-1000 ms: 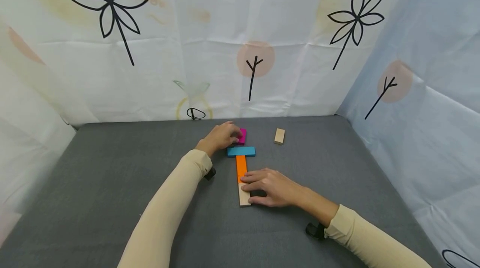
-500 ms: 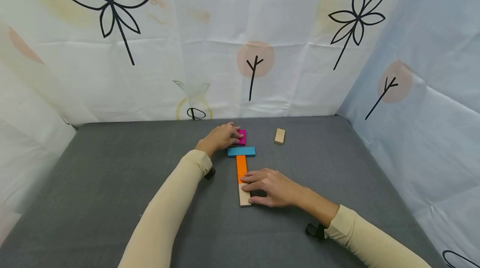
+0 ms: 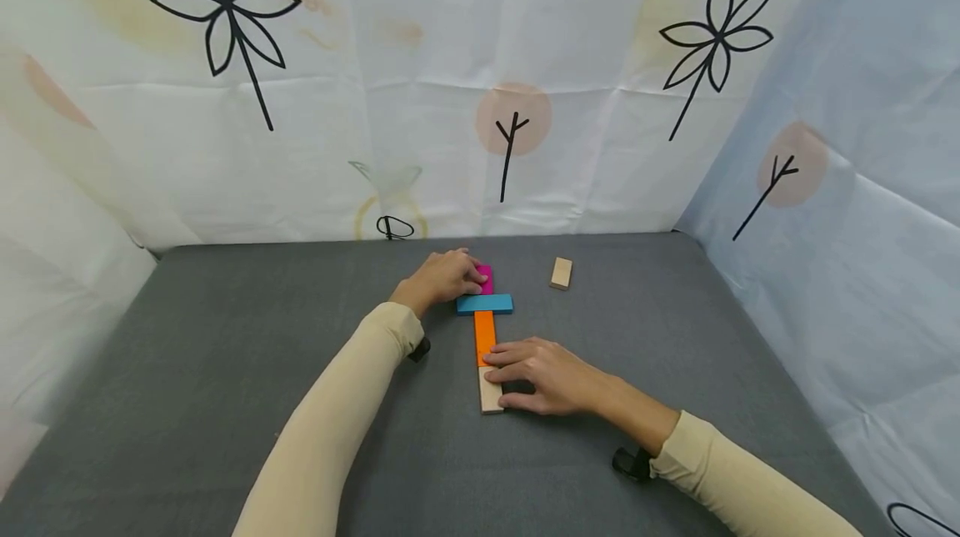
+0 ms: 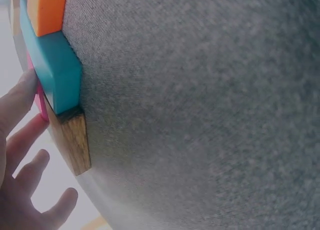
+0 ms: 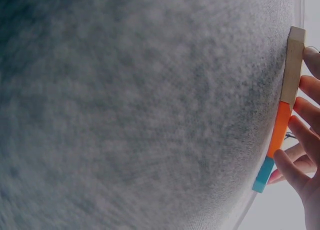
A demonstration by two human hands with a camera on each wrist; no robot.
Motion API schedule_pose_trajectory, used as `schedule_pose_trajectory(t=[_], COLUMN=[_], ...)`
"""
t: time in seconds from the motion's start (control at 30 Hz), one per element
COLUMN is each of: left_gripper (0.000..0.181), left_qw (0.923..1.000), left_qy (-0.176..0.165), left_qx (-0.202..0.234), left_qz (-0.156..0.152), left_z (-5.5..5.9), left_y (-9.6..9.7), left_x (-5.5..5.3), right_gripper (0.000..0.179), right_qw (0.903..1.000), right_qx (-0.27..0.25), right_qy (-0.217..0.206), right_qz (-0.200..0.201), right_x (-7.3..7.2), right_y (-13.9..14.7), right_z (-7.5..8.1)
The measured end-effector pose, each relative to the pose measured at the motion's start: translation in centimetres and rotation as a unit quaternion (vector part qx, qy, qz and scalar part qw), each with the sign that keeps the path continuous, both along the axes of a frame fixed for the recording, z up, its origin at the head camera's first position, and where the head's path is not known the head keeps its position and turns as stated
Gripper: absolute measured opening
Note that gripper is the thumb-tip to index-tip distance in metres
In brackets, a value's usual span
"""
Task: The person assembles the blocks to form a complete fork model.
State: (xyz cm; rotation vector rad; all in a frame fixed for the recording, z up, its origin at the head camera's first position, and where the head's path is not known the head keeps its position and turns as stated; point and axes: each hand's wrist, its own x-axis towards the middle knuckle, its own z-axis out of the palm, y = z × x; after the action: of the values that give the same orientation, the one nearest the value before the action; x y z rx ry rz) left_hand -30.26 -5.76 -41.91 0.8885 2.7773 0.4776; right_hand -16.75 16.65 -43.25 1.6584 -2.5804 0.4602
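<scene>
At the far part of the table, my left hand (image 3: 441, 277) pinches a magenta block (image 3: 487, 277) between thumb and finger. This block lies close behind a blue block (image 3: 491, 304) set crosswise. A brown wooden block (image 4: 75, 142) shows beyond the blue one in the left wrist view; my left hand hides it in the head view. From the blue block an orange block (image 3: 484, 333) runs toward me, ending against a pale wooden block (image 3: 489, 399). My right hand (image 3: 551, 374) rests its outstretched fingertips on the orange and pale blocks.
Another pale wooden block (image 3: 561, 273) lies apart at the back right of the grey-covered table (image 3: 645, 303). White printed cloth (image 3: 420, 103) hangs behind the table, and bluish cloth (image 3: 847, 270) hangs along its right side.
My left hand has drawn the magenta block slightly toward me, up to the blue block. The right hand stays in place on its blocks.
</scene>
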Motion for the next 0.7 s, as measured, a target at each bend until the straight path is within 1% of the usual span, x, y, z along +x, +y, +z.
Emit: schedule_pose_trajectory(t=[0.23,0.7], left_gripper=[0.031,0.030], left_qw=[0.9999,1.0000], left_qy=[0.000,0.006], left_qx=[-0.010,-0.003], left_qz=[0.003,0.001], left_z=[0.17,0.04], left_y=[0.33,0.32], left_x=[0.11,0.17], right_gripper=[0.038,0.037], right_qw=[1.0000,1.0000], right_qx=[0.000,0.000], right_qy=[-0.001,-0.002], right_qz=[0.001,-0.003], right_x=[0.02,0.07], right_y=[0.06,0.13], right_z=[-0.13,-0.12])
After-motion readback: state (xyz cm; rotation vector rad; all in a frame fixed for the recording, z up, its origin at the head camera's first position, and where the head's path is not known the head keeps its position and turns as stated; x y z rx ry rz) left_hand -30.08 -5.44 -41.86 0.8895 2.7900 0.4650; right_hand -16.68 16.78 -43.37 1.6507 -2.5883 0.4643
